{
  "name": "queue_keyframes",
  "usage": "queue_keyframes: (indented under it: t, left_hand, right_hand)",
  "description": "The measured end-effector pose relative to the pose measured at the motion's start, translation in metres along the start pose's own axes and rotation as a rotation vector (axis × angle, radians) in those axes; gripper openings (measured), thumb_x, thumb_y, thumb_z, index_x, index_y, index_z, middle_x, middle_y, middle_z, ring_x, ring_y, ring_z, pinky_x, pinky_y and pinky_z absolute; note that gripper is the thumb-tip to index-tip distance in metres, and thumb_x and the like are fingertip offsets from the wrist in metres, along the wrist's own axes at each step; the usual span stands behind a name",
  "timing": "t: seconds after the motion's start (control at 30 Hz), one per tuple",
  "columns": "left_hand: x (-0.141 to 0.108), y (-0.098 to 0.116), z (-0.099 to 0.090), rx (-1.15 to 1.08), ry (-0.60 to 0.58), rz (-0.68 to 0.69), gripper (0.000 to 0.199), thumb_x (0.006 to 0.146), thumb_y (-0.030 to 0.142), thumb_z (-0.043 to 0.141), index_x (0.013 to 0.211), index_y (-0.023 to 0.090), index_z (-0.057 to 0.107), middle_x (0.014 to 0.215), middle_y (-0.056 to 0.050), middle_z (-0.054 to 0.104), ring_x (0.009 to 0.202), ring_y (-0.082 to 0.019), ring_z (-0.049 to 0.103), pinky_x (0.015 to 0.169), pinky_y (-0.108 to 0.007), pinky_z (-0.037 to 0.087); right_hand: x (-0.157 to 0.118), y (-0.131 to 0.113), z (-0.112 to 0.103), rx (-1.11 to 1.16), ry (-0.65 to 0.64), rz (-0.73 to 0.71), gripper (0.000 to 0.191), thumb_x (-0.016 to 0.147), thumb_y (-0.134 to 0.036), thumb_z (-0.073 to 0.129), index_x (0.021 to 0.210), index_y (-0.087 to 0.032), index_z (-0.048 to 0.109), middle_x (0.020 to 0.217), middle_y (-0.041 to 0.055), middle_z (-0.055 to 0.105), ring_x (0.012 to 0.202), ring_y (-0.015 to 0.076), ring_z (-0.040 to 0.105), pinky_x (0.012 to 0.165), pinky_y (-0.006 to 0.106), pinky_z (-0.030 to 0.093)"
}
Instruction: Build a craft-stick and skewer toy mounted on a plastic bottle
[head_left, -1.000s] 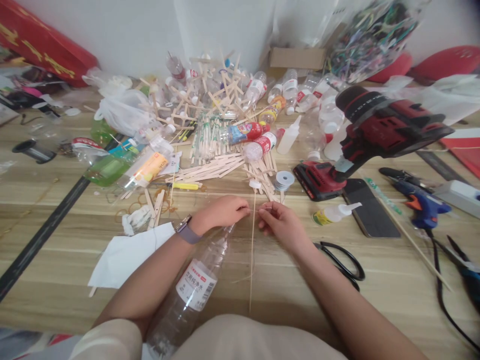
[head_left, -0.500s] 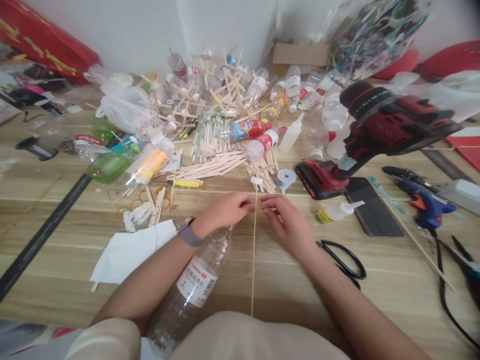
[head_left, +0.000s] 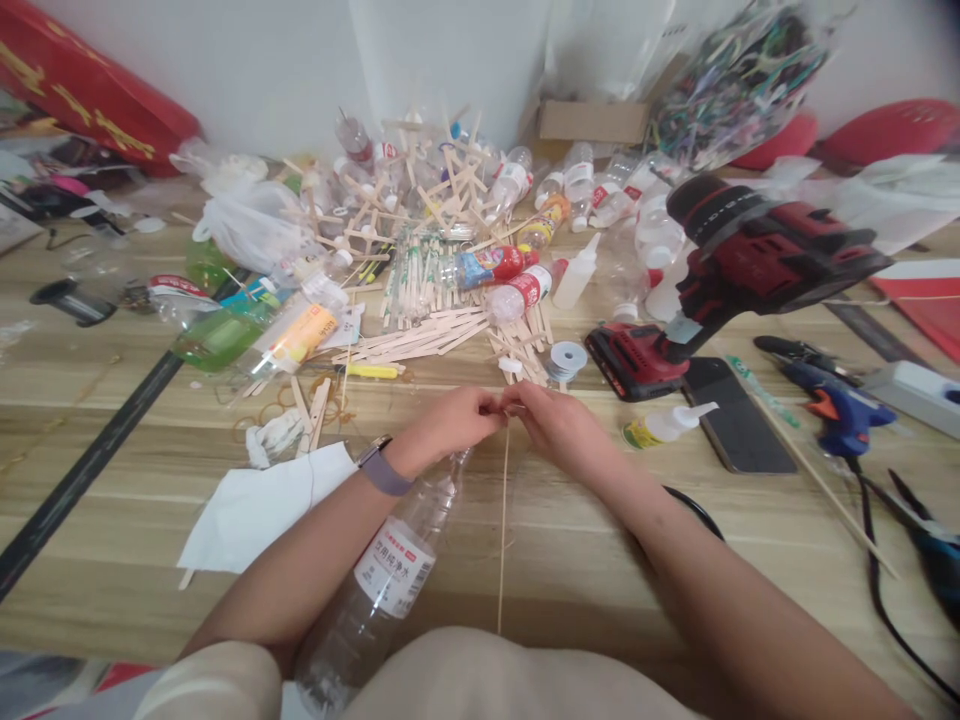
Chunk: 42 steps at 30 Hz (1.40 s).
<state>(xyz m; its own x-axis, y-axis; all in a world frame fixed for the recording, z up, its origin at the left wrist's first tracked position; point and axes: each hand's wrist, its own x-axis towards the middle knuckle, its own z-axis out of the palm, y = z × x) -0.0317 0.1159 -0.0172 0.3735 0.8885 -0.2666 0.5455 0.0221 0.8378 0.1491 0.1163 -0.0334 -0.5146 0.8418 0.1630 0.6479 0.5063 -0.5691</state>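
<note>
My left hand (head_left: 471, 415), a watch on its wrist, is closed, with thumb and fingertips pinched. My right hand (head_left: 553, 420) is closed too, and its fingertips meet those of the left. Whatever lies between them is too small to make out. Under the joined fingertips runs a thin wooden stick (head_left: 502, 540), reaching back toward my body. A white bottle cap (head_left: 511, 366) lies just beyond the fingers, at the stick's far end. Beneath my left forearm a clear plastic bottle (head_left: 394, 570) with a white label leans at a slant.
A red cordless drill (head_left: 750, 270) stands at right, near a phone (head_left: 739, 415), glue bottle (head_left: 664, 427) and blue glue gun (head_left: 840, 400). Wooden sticks (head_left: 427, 335), a wire spool (head_left: 568, 360) and several bottles crowd the back. White paper (head_left: 255, 510) lies left. Black scissors (head_left: 694, 510) are partly hidden.
My right hand has moved left and its fingers have closed, meeting my left fingertips over the stick. My left hand has barely moved. The right forearm now covers more of the scissors.
</note>
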Motion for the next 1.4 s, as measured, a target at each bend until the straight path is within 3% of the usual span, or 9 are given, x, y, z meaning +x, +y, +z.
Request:
queue_keyframes:
  t: [0.37, 0.5, 0.6, 0.73, 0.9, 1.07, 1.2, 1.3, 1.4]
  left_hand:
    - [0.005, -0.006, 0.009, -0.069, 0.05, -0.036, 0.017, 0.077, 0.029, 0.057, 0.077, 0.016, 0.068, 0.075, -0.002, 0.069, 0.077, -0.021, 0.06, 0.072, -0.031, 0.042]
    - [0.006, -0.009, 0.01, -0.112, 0.065, -0.091, 0.019, 0.077, 0.033, 0.06, 0.068, 0.017, 0.064, 0.064, 0.001, 0.06, 0.066, -0.017, 0.054, 0.063, -0.029, 0.038]
    - [0.005, -0.01, 0.01, -0.169, 0.058, -0.15, 0.024, 0.074, 0.04, 0.065, 0.066, 0.017, 0.061, 0.057, 0.004, 0.05, 0.057, -0.013, 0.045, 0.055, -0.027, 0.032]
    - [0.005, -0.007, 0.011, -0.281, 0.023, -0.186, 0.024, 0.076, 0.041, 0.065, 0.073, 0.017, 0.064, 0.06, 0.005, 0.052, 0.059, -0.011, 0.044, 0.055, -0.024, 0.032]
    - [0.004, -0.002, 0.009, -0.397, -0.059, -0.183, 0.024, 0.077, 0.039, 0.066, 0.074, 0.014, 0.067, 0.07, -0.001, 0.064, 0.063, -0.011, 0.048, 0.057, -0.024, 0.034]
    - [0.004, -0.001, 0.009, -0.483, -0.106, -0.169, 0.026, 0.074, 0.039, 0.068, 0.068, 0.014, 0.063, 0.064, 0.002, 0.058, 0.054, -0.008, 0.038, 0.055, -0.024, 0.03]
    - [0.002, -0.001, 0.008, -0.507, -0.085, -0.175, 0.028, 0.072, 0.041, 0.07, 0.072, 0.015, 0.062, 0.063, 0.005, 0.052, 0.053, -0.007, 0.033, 0.054, -0.024, 0.027]
    - [-0.001, -0.003, 0.008, -0.493, -0.048, -0.175, 0.028, 0.075, 0.042, 0.068, 0.072, 0.016, 0.06, 0.062, 0.005, 0.049, 0.053, -0.007, 0.034, 0.054, -0.024, 0.028]
    - [-0.004, -0.007, 0.009, -0.458, 0.003, -0.166, 0.028, 0.079, 0.042, 0.065, 0.07, 0.017, 0.057, 0.059, 0.007, 0.043, 0.054, -0.008, 0.035, 0.055, -0.025, 0.029]
  right_hand:
    - [0.016, -0.01, -0.001, 0.156, 0.005, 0.039, 0.018, 0.084, -0.01, 0.055, 0.083, -0.022, 0.068, 0.083, 0.0044, 0.071, 0.077, 0.0202, 0.063, 0.069, 0.029, 0.042]
    - [0.007, -0.004, 0.003, 0.287, 0.15, 0.152, 0.013, 0.087, -0.017, 0.057, 0.09, -0.023, 0.068, 0.091, 0.0057, 0.069, 0.081, 0.0205, 0.062, 0.073, 0.031, 0.046]
    - [-0.006, 0.008, 0.008, 0.411, 0.25, 0.32, 0.016, 0.096, -0.03, 0.052, 0.101, -0.02, 0.064, 0.09, 0.0053, 0.066, 0.072, 0.0168, 0.059, 0.066, 0.031, 0.049]
    - [-0.016, 0.016, 0.017, 0.662, 0.104, 0.424, 0.026, 0.098, -0.038, 0.057, 0.105, -0.014, 0.062, 0.086, 0.0003, 0.064, 0.063, 0.0101, 0.059, 0.056, 0.025, 0.052]
    - [-0.003, 0.007, 0.026, 0.843, 0.019, 0.417, 0.031, 0.098, -0.035, 0.057, 0.123, -0.017, 0.058, 0.107, 0.006, 0.066, 0.078, 0.0143, 0.066, 0.066, 0.03, 0.057]
    - [0.012, 0.005, 0.033, 0.789, -0.044, 0.413, 0.031, 0.096, -0.034, 0.061, 0.122, -0.016, 0.06, 0.117, 0.0081, 0.064, 0.095, 0.0199, 0.066, 0.08, 0.039, 0.058]
    - [0.005, 0.009, 0.031, 0.645, -0.002, 0.411, 0.031, 0.096, -0.034, 0.06, 0.122, -0.017, 0.06, 0.12, 0.0085, 0.064, 0.099, 0.0209, 0.066, 0.083, 0.041, 0.057]
    - [-0.01, 0.01, 0.025, 0.519, 0.036, 0.394, 0.028, 0.097, -0.036, 0.059, 0.116, -0.016, 0.062, 0.112, 0.0068, 0.066, 0.09, 0.0181, 0.066, 0.078, 0.037, 0.057]
    - [-0.026, 0.006, 0.017, 0.395, 0.081, 0.331, 0.02, 0.097, -0.035, 0.057, 0.098, -0.016, 0.065, 0.088, 0.0019, 0.067, 0.074, 0.0144, 0.064, 0.071, 0.033, 0.055]
